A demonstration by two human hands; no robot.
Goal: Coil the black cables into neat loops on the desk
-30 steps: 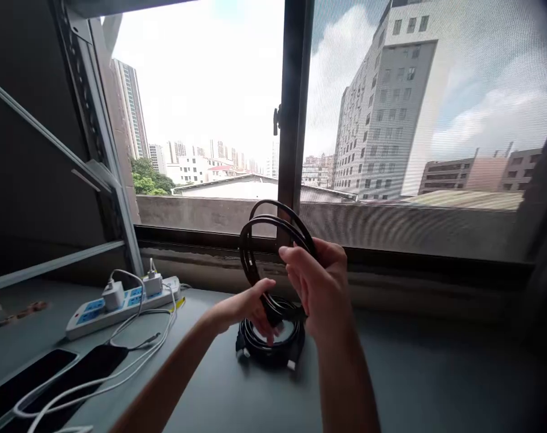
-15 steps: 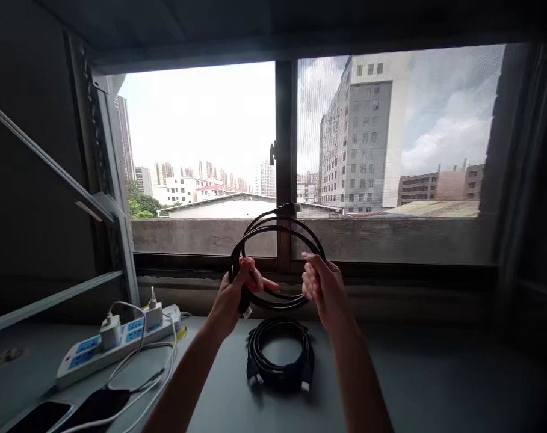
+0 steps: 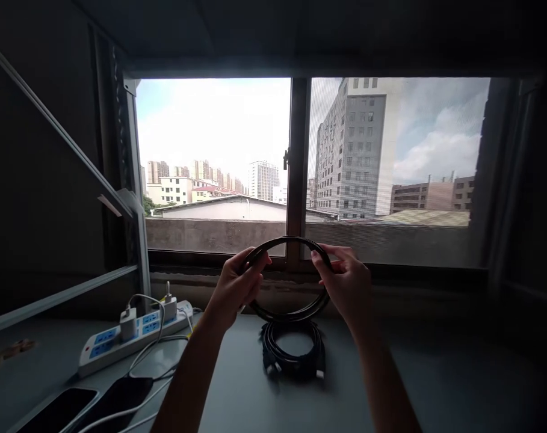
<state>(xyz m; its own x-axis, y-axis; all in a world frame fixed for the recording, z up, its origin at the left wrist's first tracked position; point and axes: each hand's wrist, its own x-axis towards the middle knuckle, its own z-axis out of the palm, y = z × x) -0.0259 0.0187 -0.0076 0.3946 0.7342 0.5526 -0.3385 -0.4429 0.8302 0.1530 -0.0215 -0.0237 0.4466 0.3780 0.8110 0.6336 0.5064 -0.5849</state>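
Both my hands hold a coiled black cable up in front of the window, its loops gathered into one neat ring. My left hand grips the ring's left side with fingers curled round it. My right hand pinches the right side. Below them, on the grey desk, lies a second coil of black cable with pale connector tips, touched by neither hand.
A white and blue power strip with two chargers plugged in sits at the left, white leads running to two dark phones at the near left edge. A metal shelf frame stands at left. The window sill is just behind the coils.
The loose loops have been drawn together into one tighter ring, and my hands now grip it higher on either side. The view has shifted slightly left.
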